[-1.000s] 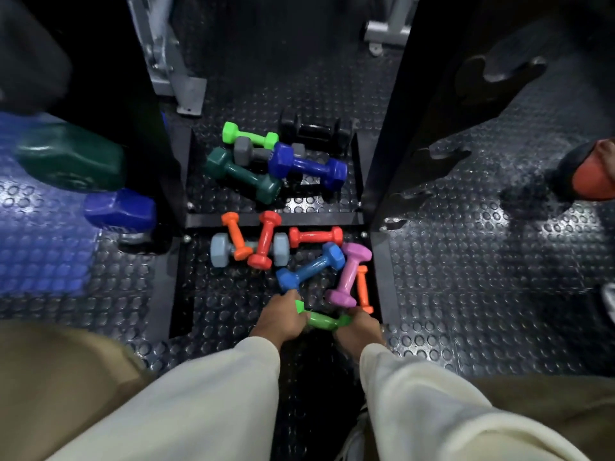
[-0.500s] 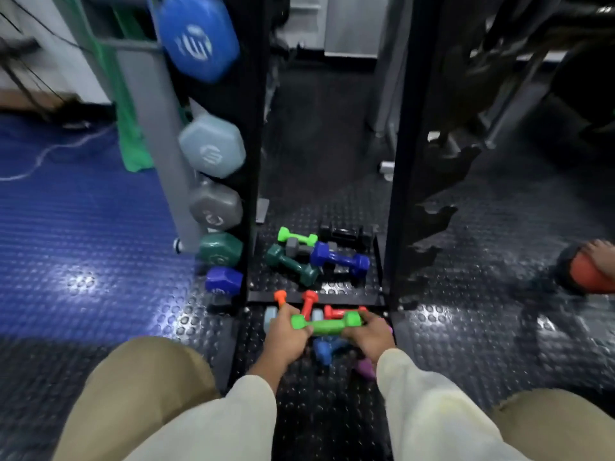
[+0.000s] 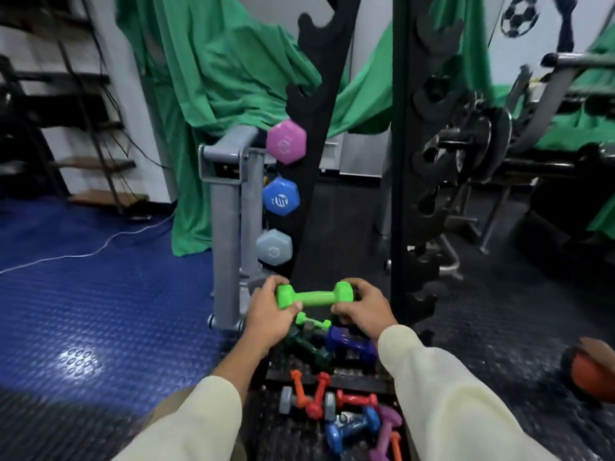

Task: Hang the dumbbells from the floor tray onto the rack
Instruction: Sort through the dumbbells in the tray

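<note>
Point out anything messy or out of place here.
The small dumbbells in the floor tray lie jumbled, crossing and leaning on each other. Both hands, left hand and right hand, grip a green dumbbell.

head view, forward-down, close above hands (image 3: 319, 311)

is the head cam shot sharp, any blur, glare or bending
Head view: the bright green dumbbell and both hands, left and right, are fairly sharp; the edges smear with motion blur, notably the stairs and orange ball; a white glare patch sits on the blue floor mat; the wide lens bows the rack posts; the right side is dim.
</note>
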Motion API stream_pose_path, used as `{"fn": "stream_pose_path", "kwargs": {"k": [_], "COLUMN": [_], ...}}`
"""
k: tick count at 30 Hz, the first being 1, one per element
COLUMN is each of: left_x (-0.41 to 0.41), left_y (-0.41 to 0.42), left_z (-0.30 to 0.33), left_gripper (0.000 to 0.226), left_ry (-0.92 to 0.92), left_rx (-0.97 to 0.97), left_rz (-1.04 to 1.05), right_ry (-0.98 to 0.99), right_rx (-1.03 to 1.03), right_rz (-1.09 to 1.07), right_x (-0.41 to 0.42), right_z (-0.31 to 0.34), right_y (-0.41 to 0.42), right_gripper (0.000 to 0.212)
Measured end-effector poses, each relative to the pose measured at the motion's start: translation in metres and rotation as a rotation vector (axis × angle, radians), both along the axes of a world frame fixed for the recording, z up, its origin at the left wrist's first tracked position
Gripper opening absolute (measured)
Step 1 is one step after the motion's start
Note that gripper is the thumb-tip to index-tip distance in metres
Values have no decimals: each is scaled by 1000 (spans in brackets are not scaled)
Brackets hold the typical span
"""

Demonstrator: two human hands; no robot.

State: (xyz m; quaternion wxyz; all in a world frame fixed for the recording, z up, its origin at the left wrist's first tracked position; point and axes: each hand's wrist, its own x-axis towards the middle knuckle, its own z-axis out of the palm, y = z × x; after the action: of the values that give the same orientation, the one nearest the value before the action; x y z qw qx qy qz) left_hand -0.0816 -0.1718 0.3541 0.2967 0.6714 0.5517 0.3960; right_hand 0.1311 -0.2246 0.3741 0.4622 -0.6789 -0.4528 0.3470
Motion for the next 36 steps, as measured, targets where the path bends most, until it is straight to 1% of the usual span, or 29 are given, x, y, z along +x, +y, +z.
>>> {"fn": "stream_pose_path", "kwargs": {"k": [2, 5, 7, 13, 15, 17, 18, 19, 22, 23, 26, 27, 29, 32, 36], "left_x": [-12, -32, -44, -63, -66, -68, -67, -66, -58, -54, -43, -38, -25, -2, 19], "left_y": [1, 6, 11, 35, 42, 55, 64, 72, 98, 105, 128, 135, 149, 175, 195], "left_z": [29, 70, 97, 169, 193, 214, 223, 232, 260, 270, 300, 310, 326, 341, 345], "left_gripper": [48, 48, 52, 64, 60, 47, 41, 41, 58, 58, 45, 45, 51, 52, 46], "left_ry": [6, 0, -5, -153, -235, -307, -334, -355, -389, -386, -379, -394, -446, -586, -620], "left_rx": [72, 170, 230, 361, 381, 398, 407, 418, 438, 444, 448, 446, 436, 398, 372], "left_rz": [-14, -23, -31, 24, 40, 39, 33, 20, -52, -75, -100, -105, -93, -107, -94], "right_ry": [-4, 22, 38, 109, 127, 125, 109, 81, -13, -52, -177, -205, -276, -429, -523], "right_rx": [74, 178, 254, 423, 425, 438, 460, 485, 558, 596, 687, 700, 723, 750, 791], "right_rz": [22, 56, 72, 198, 267, 332, 352, 361, 324, 292, 201, 178, 135, 77, 58], "right_x": [-7, -21, -31, -52, -55, -58, -60, -62, -65, -65, -66, -64, -58, -48, -43], "right_z": [24, 65, 92, 153, 174, 193, 201, 208, 228, 234, 254, 261, 277, 304, 321], "right_y": [5, 6, 7, 18, 22, 25, 27, 30, 44, 50, 69, 75, 87, 104, 120], "right_gripper": [59, 60, 62, 56, 57, 57, 54, 51, 47, 49, 53, 54, 58, 58, 61]}}
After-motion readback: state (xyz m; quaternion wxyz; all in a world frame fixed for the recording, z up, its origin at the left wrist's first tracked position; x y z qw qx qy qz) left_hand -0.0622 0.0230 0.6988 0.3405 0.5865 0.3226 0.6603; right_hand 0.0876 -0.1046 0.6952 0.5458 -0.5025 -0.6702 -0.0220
